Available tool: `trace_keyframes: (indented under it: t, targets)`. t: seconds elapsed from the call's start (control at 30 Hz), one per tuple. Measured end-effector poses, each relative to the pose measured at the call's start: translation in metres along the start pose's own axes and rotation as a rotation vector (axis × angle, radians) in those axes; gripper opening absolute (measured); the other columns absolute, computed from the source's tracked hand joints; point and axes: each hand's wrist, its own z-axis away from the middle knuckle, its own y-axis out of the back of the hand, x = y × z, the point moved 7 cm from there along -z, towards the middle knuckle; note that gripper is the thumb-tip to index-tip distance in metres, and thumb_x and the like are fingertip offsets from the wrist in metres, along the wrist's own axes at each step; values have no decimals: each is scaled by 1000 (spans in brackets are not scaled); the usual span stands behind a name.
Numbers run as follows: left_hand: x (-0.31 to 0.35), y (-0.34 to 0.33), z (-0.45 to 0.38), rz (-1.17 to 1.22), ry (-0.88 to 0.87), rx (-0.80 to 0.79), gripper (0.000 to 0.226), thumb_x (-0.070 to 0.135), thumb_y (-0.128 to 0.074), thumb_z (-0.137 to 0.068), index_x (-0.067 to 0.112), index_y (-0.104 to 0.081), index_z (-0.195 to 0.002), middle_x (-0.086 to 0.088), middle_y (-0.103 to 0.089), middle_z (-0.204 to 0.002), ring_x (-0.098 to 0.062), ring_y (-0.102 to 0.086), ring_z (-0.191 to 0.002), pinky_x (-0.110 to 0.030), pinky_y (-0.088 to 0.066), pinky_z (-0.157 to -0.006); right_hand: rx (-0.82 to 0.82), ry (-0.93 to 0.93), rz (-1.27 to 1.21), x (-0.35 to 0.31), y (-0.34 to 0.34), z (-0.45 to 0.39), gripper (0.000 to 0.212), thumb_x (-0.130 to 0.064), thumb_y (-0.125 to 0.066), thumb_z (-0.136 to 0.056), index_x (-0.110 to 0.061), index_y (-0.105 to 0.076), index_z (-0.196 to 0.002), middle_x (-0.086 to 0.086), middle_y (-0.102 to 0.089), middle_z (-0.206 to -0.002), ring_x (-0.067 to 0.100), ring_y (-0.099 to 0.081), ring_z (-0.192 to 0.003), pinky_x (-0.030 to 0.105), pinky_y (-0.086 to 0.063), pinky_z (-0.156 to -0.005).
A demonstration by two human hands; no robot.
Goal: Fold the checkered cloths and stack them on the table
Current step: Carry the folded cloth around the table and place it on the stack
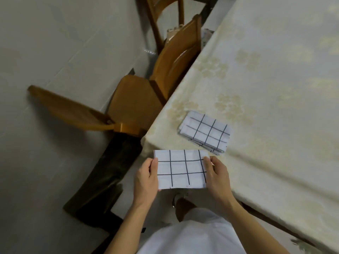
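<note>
Item one, the folded checkered cloth [181, 170] in hand: I hold it flat in the air just short of the table corner, already reduced to a compact rectangle. My left hand [146, 177] grips its left edge, fingers curled under and thumb on top; my right hand [216, 175] grips the right edge the same way. I judge its folding finished or nearly so, though one more halving cannot be ruled out.

Item two, the stack of folded cloths [205, 132]: it lies on the table [275, 88] near the corner, close to the held cloth but not touching it. Several layered edges show along its near side, so more than one cloth is there; the exact count I cannot tell.

Item three, surroundings: two wooden chairs [139, 99] by the table edge, pale floor.

Progress: part of the work stands done in the stack. Remaining, by my judgement: carry this cloth over and lay it squarely on top. No unfolded cloths appear in view, so whether more wait I cannot say.
</note>
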Motion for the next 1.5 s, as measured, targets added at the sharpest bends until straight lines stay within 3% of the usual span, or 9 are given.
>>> trace_keyframes:
  t: [0.17,0.4,0.5,0.57,0.67,0.87,1.03,1.33,1.5]
  targets:
    - [42,-38,-41,-31,-104,-109,26,31,-48,-103,22,-57,-80,8,-60,-68,-2,-55,-58,-16,-41,-50,130,-68,-89,10,32,-27,33,-35,-47,-105,-17,-60,-81,-4,-64,-74,6,-53,-65,28,-42,-60]
    - [68,-77,-76,-45,-150,-289,32,28,-54,-101,17,-49,-71,10,-40,-56,-5,-35,-54,-23,-32,-51,293,-121,-137,12,63,-44,36,-30,-49,-104,-15,-51,-72,-6,-49,-61,6,-39,-54,21,-32,-50]
    - [71,-88,-91,-72,-126,-344,24,24,-59,-98,18,-56,-75,2,-50,-60,-12,-43,-53,-22,-37,-51,331,-140,-127,17,71,-51,32,-30,-50,-104,-16,-55,-75,2,-57,-64,8,-43,-54,22,-33,-50]
    - [74,-96,-101,-79,-107,-405,20,23,-61,-97,17,-58,-78,-10,-59,-69,-26,-56,-61,-33,-47,-55,352,-165,-123,20,75,-55,29,-31,-50,-104,-18,-59,-80,7,-65,-71,16,-51,-58,25,-38,-51]
    - [80,-103,-116,-107,-89,-446,14,24,-61,-96,19,-60,-83,-10,-66,-80,-27,-66,-75,-45,-56,-63,385,-184,-144,19,80,-63,22,-28,-52,-103,-21,-62,-85,6,-67,-72,10,-54,-58,21,-40,-50]
    - [92,-117,-153,-126,-96,-491,10,23,-62,-96,17,-63,-88,-9,-66,-83,-17,-62,-75,-31,-51,-68,381,-221,-83,20,81,-95,16,-24,-54,-102,-19,-63,-89,-3,-69,-77,6,-61,-68,15,-43,-53]
    - [97,-129,-181,-203,-132,-467,10,26,-62,-97,16,-63,-94,1,-63,-82,-10,-57,-74,-22,-47,-68,363,-244,18,21,80,-124,18,-29,-54,-101,-17,-61,-88,0,-61,-71,8,-47,-57,15,-37,-52]
    - [92,-138,-195,-278,-193,-399,8,25,-61,-98,18,-60,-94,5,-62,-83,-6,-57,-74,-15,-44,-63,343,-323,141,34,71,-144,21,-31,-54,-99,-15,-60,-88,-5,-57,-67,7,-49,-59,20,-39,-54]
    - [84,-139,-196,-308,-222,-383,7,24,-64,-96,20,-59,-99,4,-63,-88,-12,-61,-82,-20,-49,-68,337,-340,114,38,68,-140,20,-32,-57,-97,-15,-60,-87,-3,-59,-70,10,-50,-61,23,-40,-55]
